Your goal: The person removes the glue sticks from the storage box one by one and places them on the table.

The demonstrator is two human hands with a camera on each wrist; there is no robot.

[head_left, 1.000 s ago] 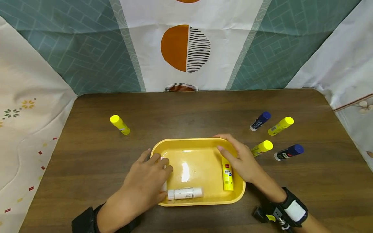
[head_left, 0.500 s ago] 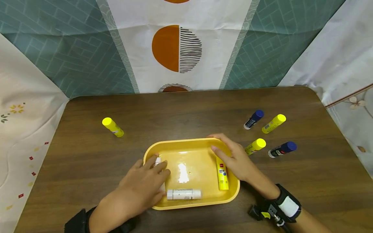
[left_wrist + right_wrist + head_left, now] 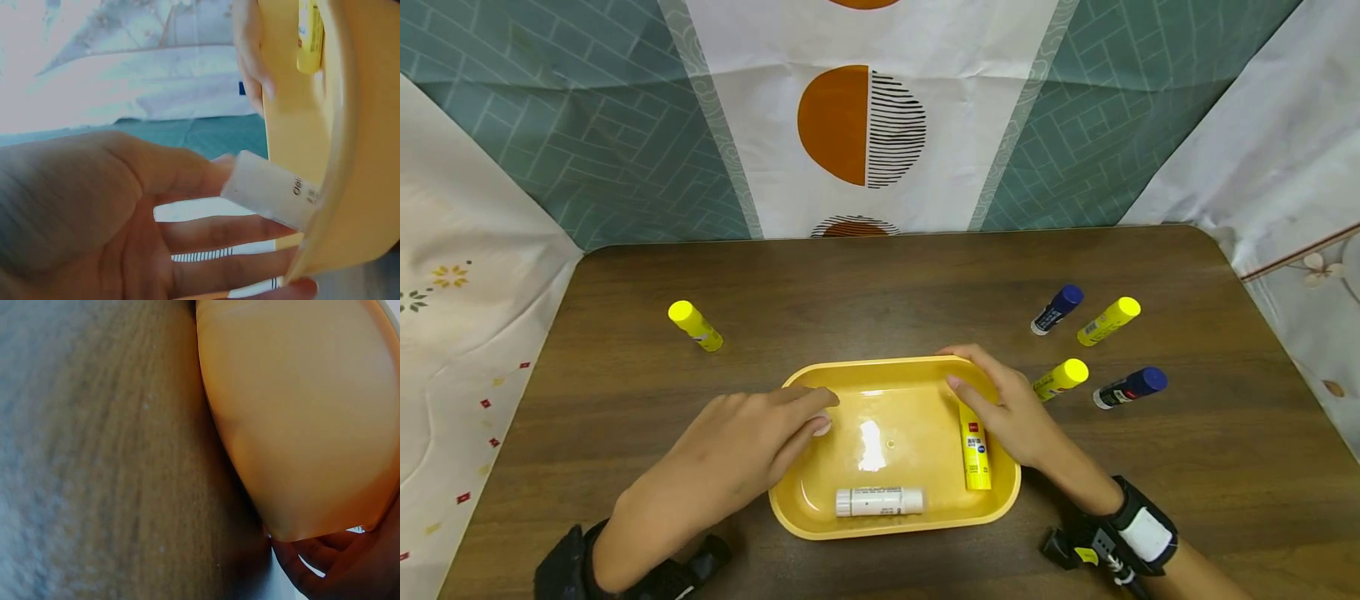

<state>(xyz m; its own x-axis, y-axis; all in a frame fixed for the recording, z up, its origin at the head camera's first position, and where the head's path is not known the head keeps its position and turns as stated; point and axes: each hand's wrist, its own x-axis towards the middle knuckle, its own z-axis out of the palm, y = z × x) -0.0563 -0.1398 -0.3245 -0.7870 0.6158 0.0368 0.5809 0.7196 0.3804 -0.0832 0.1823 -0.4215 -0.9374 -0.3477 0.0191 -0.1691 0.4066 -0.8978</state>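
My left hand [image 3: 737,442] pinches a white glue stick [image 3: 269,190] between thumb and fingers at the left end of a yellow tray [image 3: 887,467]. In the head view the hand hides most of that stick; the left wrist view shows it tilted behind the tray's rim. At the tray's far right corner, my right hand [image 3: 1011,412] grips the rim, thumb inside and fingers outside. Another white glue stick [image 3: 880,502] lies along the tray's near side. A yellow glue stick [image 3: 975,450] lies at its right end, partly under the right thumb.
On the wooden table [image 3: 850,292], a yellow glue stick [image 3: 696,326] lies at the left. Right of the tray are two more yellow glue sticks [image 3: 1108,322] and two with blue caps [image 3: 1131,387]. Patterned cloth hangs beyond the table's far edge.
My left hand has taken hold of the white glue stick at the tray's left end and lifted it a little, with the wrist moving left. My right hand keeps its grip.
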